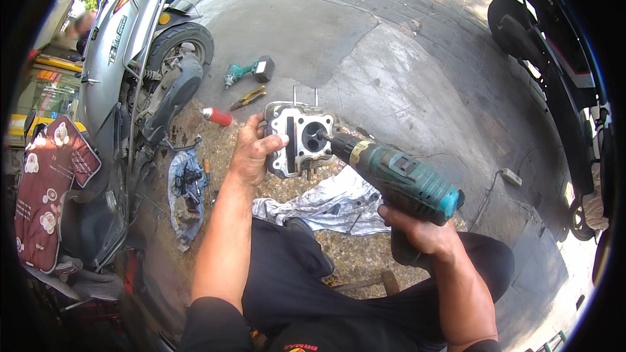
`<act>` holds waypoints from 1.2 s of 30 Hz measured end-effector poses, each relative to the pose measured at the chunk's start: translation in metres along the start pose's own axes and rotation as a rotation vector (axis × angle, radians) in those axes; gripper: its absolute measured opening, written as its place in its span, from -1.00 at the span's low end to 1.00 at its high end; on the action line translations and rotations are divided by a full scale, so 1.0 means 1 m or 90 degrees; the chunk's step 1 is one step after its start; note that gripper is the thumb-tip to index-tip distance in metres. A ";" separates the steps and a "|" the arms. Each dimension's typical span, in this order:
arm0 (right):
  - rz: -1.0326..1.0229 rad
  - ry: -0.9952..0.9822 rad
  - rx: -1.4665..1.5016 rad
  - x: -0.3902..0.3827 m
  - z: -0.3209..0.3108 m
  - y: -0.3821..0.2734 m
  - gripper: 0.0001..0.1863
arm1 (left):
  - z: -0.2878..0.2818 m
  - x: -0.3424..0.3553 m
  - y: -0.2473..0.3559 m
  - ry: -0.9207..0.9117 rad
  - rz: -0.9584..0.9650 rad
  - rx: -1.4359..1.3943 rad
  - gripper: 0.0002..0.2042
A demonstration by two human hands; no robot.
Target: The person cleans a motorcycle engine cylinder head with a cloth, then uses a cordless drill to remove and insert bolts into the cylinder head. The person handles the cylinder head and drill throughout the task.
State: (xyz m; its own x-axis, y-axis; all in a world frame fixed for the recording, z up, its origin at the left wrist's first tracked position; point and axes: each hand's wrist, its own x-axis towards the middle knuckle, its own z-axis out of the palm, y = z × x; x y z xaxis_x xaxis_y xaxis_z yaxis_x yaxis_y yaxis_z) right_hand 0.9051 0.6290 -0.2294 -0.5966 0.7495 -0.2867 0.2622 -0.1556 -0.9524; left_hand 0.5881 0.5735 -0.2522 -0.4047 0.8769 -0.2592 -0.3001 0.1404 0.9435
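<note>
Left hand [251, 150] grips a grey metal engine head [297, 138] by its left edge, held up off the ground, open round port facing the camera; right hand [420, 231] wraps the handle of a teal power drill [398, 179], its tip inside that port; white rag [332, 205] on the gravel just below; second teal drill [248, 70], yellow-handled pliers [248, 98] and a red spray can [216, 116] lie on the concrete beyond; silver scooter [130, 52] stands at left, another scooter [554, 58] at right.
</note>
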 end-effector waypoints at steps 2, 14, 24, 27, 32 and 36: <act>-0.046 -0.002 -0.054 0.004 0.011 -0.001 -0.66 | -0.004 -0.008 0.005 0.015 0.020 0.006 -0.22; -0.101 -0.125 -0.113 0.017 0.039 0.011 -0.62 | -0.012 -0.014 -0.021 0.087 0.023 0.020 -0.27; 0.077 -0.068 0.084 0.024 0.034 -0.001 -0.60 | -0.013 -0.014 -0.017 0.079 0.021 0.055 -0.33; -0.045 -0.032 -0.008 0.026 0.038 0.004 -0.62 | -0.012 -0.014 -0.017 0.095 0.043 0.117 -0.35; -0.184 -0.025 -0.217 0.030 0.034 0.011 -0.75 | -0.011 -0.016 -0.019 0.081 0.035 0.087 -0.41; -0.236 -0.067 -0.320 0.032 0.035 0.016 -0.84 | -0.012 -0.018 -0.022 0.097 0.059 0.127 -0.48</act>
State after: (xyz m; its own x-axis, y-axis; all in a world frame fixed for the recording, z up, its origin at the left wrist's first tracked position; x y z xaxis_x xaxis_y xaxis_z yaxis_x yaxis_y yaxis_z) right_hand 0.8641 0.6278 -0.2577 -0.7808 0.6244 0.0204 0.3325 0.4430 -0.8326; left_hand 0.5919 0.5493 -0.2703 -0.5518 0.8136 -0.1833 -0.0850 0.1638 0.9828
